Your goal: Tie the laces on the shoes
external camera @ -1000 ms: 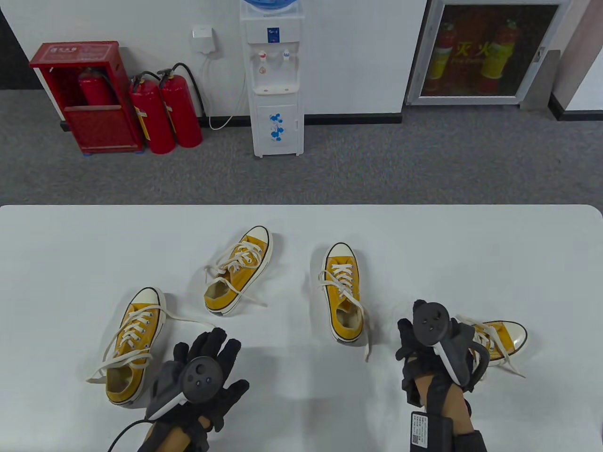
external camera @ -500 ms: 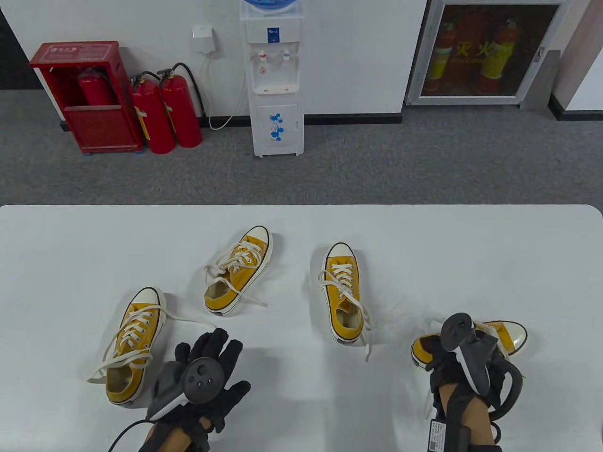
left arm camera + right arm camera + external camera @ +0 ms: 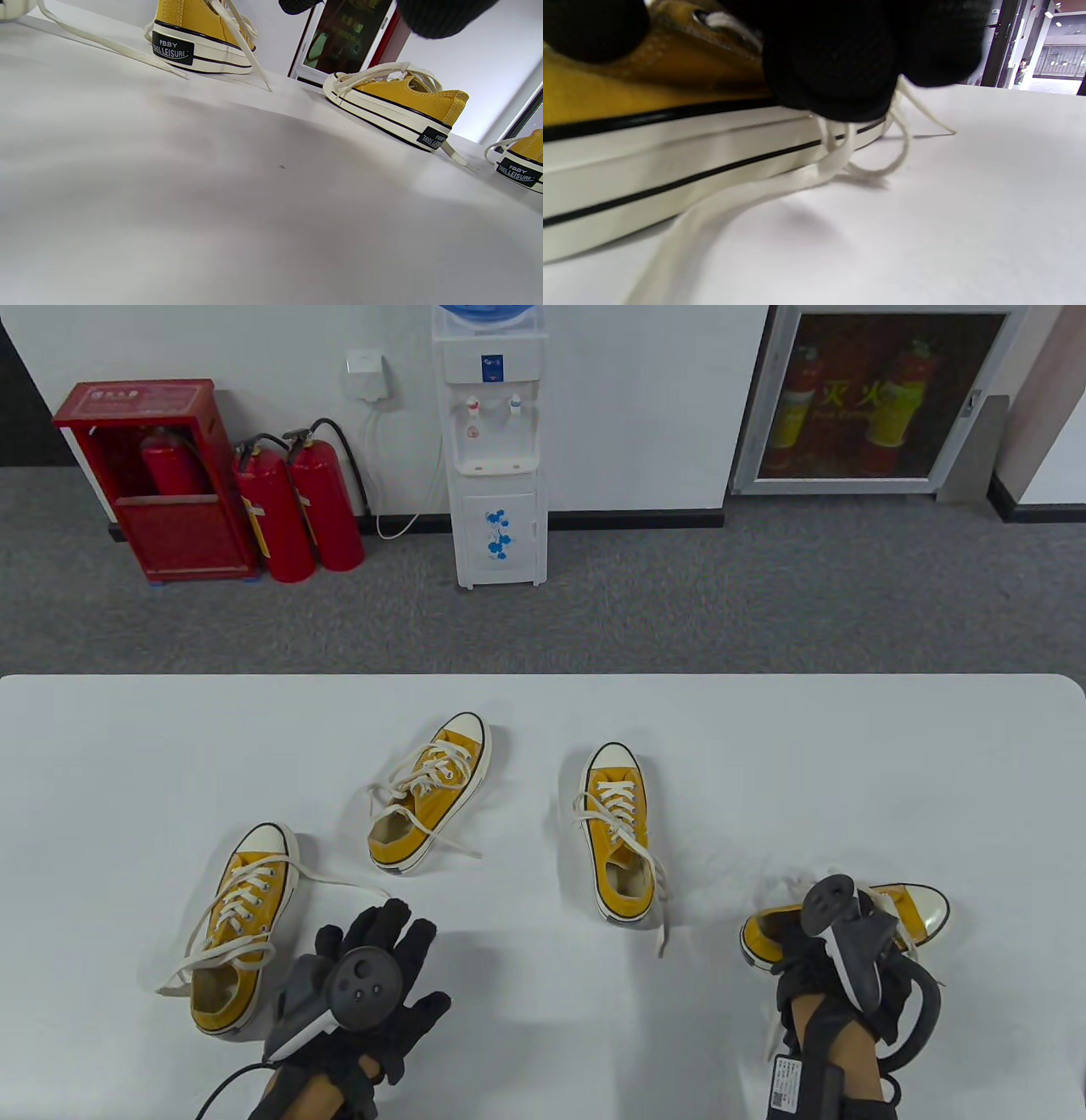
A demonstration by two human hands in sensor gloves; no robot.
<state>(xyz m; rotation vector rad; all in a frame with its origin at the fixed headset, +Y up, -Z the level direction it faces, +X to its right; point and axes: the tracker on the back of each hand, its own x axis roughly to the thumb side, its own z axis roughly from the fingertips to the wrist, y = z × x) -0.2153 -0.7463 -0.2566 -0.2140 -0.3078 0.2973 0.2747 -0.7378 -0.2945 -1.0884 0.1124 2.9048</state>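
Four yellow canvas shoes with loose white laces lie on the white table (image 3: 764, 746). My right hand (image 3: 819, 954) sits on the rightmost shoe (image 3: 920, 906), which lies crosswise with its toe to the right. In the right wrist view its gloved fingers (image 3: 831, 63) curl over that shoe's upper (image 3: 649, 84), and laces (image 3: 780, 182) trail under them. My left hand (image 3: 382, 950) lies flat with spread fingers beside the far-left shoe (image 3: 242, 925), touching no shoe. The two middle shoes (image 3: 428, 793) (image 3: 618, 831) stand untouched.
The left wrist view shows three shoe heels (image 3: 203, 34) (image 3: 403, 101) (image 3: 522, 163) across bare tabletop. Lace ends (image 3: 339, 884) (image 3: 662, 937) trail onto the table. Beyond the far edge stand a water dispenser (image 3: 496, 449) and red fire extinguishers (image 3: 297, 509).
My right hand has moved right and down onto the rightmost shoe and taken hold of it; the shoe's heel now shows at the hand's left. The left hand has stayed put.
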